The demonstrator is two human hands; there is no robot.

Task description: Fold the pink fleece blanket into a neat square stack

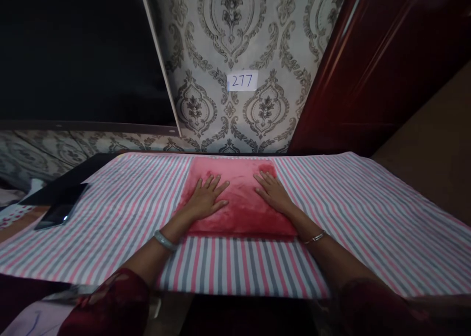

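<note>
A red plush cloth, folded into a flat rectangle, lies in the middle of a striped cloth that covers the table. On its left part rests my left hand, palm down with the fingers spread. My right hand lies flat on the right part, fingers also stretched out. Neither hand grips anything. The plush surface shows lighter and darker patches around the hands. What the palms cover is hidden.
A dark phone lies at the left edge of the striped cloth. A large black screen hangs behind at the left. Patterned wallpaper bears a paper label reading 277. A glossy dark red cabinet stands at the right.
</note>
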